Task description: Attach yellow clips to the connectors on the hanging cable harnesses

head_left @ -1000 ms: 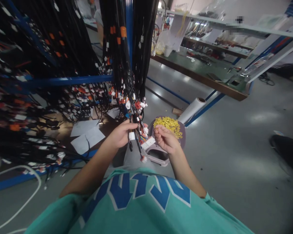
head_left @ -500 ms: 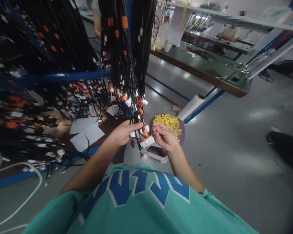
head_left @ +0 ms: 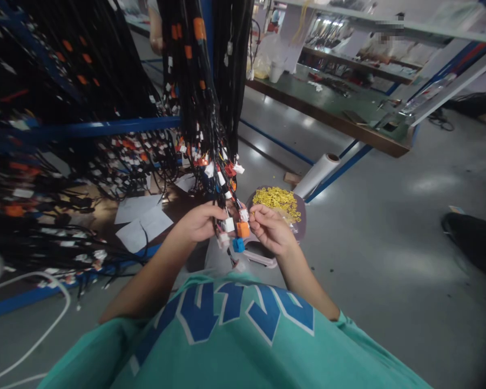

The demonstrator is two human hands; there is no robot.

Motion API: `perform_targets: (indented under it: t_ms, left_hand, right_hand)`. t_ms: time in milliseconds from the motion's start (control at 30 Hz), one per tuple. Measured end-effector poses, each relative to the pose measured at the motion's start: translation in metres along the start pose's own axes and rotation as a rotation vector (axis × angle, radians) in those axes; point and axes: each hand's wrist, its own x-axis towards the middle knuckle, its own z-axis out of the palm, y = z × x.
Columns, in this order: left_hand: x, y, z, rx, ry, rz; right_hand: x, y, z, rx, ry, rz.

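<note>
My left hand [head_left: 202, 222] is closed around the lower end of a black wire harness [head_left: 217, 129] hanging from above. Below its fingers dangle a white connector [head_left: 228, 225], an orange connector [head_left: 243, 230] and a blue connector [head_left: 238, 245]. My right hand [head_left: 273, 229] is closed in a pinch just right of another white connector [head_left: 243, 215]; whatever is between its fingertips is too small to make out. Behind that hand, a pinkish plastic stool [head_left: 302, 229] bears a heap of small yellow plastic pieces [head_left: 276, 200].
Many more harnesses [head_left: 117, 59] hang on a blue rack [head_left: 117, 127] at left. White paper sheets [head_left: 143, 224] lie below them. A green-topped workbench [head_left: 328, 100] stands back right, with a white roll [head_left: 318, 175] leaning by its leg. A person's arm [head_left: 156, 29] shows behind the rack.
The connectors by my left hand have shifted: the orange and blue ones now hang in front, where a wide white one was. My right hand's fingertips have moved slightly left, toward the harness.
</note>
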Motion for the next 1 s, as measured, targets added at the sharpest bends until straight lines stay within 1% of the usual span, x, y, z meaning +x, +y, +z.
perform_targets:
  t_ms: [167, 267, 367, 467, 533, 600, 733, 800, 867, 1000]
  left_hand:
    - [0.001, -0.004, 0.007, 0.019, 0.094, 0.002]
    - [0.006, -0.007, 0.009, 0.067, 0.053, 0.011]
    - [0.01, -0.009, 0.009, 0.136, 0.006, 0.01]
    - [0.011, -0.009, 0.008, 0.172, 0.005, 0.013]
    - [0.011, -0.008, 0.01, 0.191, -0.003, 0.022]
    - [0.01, -0.007, 0.012, 0.197, -0.025, 0.032]
    - [0.009, -0.008, 0.014, 0.174, -0.103, 0.021]
    - [0.009, -0.009, 0.014, 0.18, -0.123, 0.021]
    - [0.009, -0.01, 0.014, 0.192, -0.108, 0.037]
    - [0.007, -0.011, 0.014, 0.231, -0.036, 0.079]
  right_hand:
    - [-0.008, -0.003, 0.007, -0.093, 0.045, -0.053]
    - [-0.011, -0.003, 0.013, -0.153, 0.07, -0.114]
    - [-0.014, -0.001, 0.019, -0.247, 0.138, -0.23]
    - [-0.016, 0.003, 0.024, -0.39, 0.212, -0.328]
    - [-0.017, 0.005, 0.025, -0.449, 0.223, -0.357]
    - [-0.018, 0.006, 0.025, -0.455, 0.218, -0.357]
    - [-0.018, 0.007, 0.024, -0.422, 0.186, -0.311]
    - [-0.018, 0.007, 0.024, -0.418, 0.164, -0.295]
    - [-0.019, 0.008, 0.023, -0.41, 0.156, -0.291]
    - [-0.019, 0.01, 0.022, -0.358, 0.166, -0.295]
